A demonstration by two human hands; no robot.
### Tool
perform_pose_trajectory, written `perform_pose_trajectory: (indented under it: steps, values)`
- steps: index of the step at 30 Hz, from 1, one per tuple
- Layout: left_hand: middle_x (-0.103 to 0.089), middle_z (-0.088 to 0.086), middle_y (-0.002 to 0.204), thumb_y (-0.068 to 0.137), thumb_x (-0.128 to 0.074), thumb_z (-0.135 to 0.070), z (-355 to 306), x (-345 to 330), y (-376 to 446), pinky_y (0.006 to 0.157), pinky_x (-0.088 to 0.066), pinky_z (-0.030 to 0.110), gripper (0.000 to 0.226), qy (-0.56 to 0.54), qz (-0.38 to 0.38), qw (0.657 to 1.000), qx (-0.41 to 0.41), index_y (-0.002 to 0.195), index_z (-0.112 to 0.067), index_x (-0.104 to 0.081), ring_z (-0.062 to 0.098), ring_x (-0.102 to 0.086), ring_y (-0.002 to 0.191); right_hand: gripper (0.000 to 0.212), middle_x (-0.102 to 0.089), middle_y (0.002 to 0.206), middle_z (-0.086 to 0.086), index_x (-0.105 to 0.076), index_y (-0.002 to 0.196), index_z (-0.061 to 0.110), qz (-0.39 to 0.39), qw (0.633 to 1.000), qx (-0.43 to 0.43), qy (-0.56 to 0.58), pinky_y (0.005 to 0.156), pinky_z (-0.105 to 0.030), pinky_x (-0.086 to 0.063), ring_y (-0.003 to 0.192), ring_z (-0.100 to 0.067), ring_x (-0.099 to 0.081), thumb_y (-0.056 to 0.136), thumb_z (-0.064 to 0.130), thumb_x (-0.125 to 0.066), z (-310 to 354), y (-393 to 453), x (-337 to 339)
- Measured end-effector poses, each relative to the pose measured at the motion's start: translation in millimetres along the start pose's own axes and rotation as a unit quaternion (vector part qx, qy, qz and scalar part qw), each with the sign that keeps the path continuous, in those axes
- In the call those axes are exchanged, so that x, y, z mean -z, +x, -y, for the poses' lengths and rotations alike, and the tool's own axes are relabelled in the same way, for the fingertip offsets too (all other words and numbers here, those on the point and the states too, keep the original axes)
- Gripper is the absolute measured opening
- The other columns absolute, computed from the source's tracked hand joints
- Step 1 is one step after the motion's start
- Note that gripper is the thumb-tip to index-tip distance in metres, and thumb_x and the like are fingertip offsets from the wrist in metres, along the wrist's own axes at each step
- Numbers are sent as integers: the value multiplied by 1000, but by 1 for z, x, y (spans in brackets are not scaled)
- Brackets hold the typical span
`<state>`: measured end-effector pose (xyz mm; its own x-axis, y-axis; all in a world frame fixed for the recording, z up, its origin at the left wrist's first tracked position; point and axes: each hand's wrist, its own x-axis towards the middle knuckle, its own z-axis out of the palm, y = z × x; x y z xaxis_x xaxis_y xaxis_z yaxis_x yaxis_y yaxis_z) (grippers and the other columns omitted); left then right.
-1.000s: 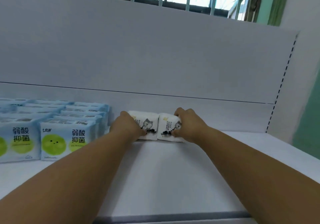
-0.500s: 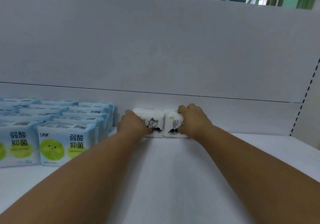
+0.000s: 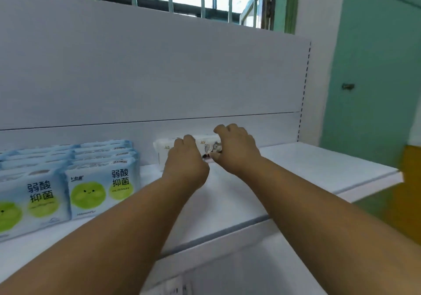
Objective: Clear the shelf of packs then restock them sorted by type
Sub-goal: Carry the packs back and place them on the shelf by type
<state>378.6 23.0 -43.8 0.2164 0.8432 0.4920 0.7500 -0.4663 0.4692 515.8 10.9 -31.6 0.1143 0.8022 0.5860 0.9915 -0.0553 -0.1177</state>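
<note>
Two white packs with a cat print stand side by side against the shelf's back wall, the left pack [image 3: 162, 152] and the right pack [image 3: 208, 146]. My left hand [image 3: 185, 160] is curled over the left pack's right half and hides most of its front. My right hand [image 3: 237, 150] arches over the right pack, fingers on top and thumb at its lower front edge. Blue packs with green faces [image 3: 102, 187] stand in rows on the left of the white shelf [image 3: 307, 162].
The shelf's front edge [image 3: 227, 233] runs diagonally across the lower view, its right end [image 3: 396, 176] meeting a green wall. A barred window sits above the back panel. A yellow object [image 3: 410, 192], blurred, lies past the shelf's right end.
My hands have come closer together on the two white packs, my left hand sliding right. My head has turned, so the shelf's right end and front edge now show.
</note>
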Motion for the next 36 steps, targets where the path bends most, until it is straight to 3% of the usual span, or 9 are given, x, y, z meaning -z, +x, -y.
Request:
perform_pose_trajectory:
  steps: [5, 7, 12, 20, 23, 26, 32, 36]
  values:
    - [-48, 8, 132, 89, -58, -11, -3, 30, -59, 87, -37, 29, 52, -61, 70, 985, -142, 137, -14, -41, 26, -50, 118, 58, -48, 136, -7, -42, 138, 24, -60, 990, -125, 3, 98, -39, -40, 122, -26, -44, 88, 38, -66, 17, -98, 53]
    - [-49, 8, 135, 89, -59, -11, -13, 39, -89, 93, -40, 30, 53, -97, 97, 971, -196, 139, -14, -41, 25, -51, 120, 55, -49, 135, -6, -44, 137, 24, -83, 981, -176, -4, 98, -40, -41, 122, -27, -44, 88, 36, -65, 25, -144, 76]
    - [-52, 6, 132, 89, -63, -15, -47, 47, -187, 101, -45, 38, 51, -155, 164, 917, -328, 138, -15, -45, 22, -55, 118, 52, -52, 130, -5, -49, 133, 22, -126, 953, -268, -59, 98, -38, -42, 120, -25, -47, 87, 35, -67, 42, -274, 121]
    - [-54, 2, 125, 87, -62, -13, -56, 6, -379, 96, -44, 31, 45, -195, 283, 823, -452, 131, -17, -52, 19, -54, 114, 46, -51, 125, 0, -51, 130, 24, -133, 883, -444, -79, 94, -34, -45, 118, -20, -48, 87, 33, -67, 71, -500, 135]
    - [-55, 2, 125, 86, -63, -14, -42, -30, -462, 98, -46, 37, 47, -189, 354, 781, -479, 131, -18, -52, 20, -53, 115, 42, -53, 122, 0, -53, 127, 23, -112, 840, -526, -74, 92, -29, -41, 116, -20, -48, 87, 29, -66, 88, -603, 114]
    - [-55, 2, 124, 86, -64, -16, -18, -78, -545, 98, -46, 38, 48, -167, 421, 743, -493, 132, -19, -51, 22, -54, 114, 40, -56, 121, -4, -55, 125, 20, -84, 791, -603, -49, 92, -37, -44, 112, -25, -52, 86, 26, -65, 108, -704, 71]
    - [-58, 2, 121, 82, -67, -12, 65, -192, -696, 93, -46, 33, 49, -105, 552, 666, -491, 128, -18, -54, 22, -57, 109, 43, -51, 128, -2, -53, 128, 21, -37, 673, -738, 29, 95, -37, -44, 118, -22, -49, 87, 26, -66, 144, -870, -60]
    - [-57, 2, 124, 84, -66, -12, 131, -281, -777, 93, -46, 34, 48, -53, 609, 630, -478, 130, -19, -53, 22, -57, 109, 42, -51, 125, -2, -53, 126, 21, -15, 607, -792, 64, 89, -29, -40, 114, -20, -50, 86, 23, -67, 150, -955, -160]
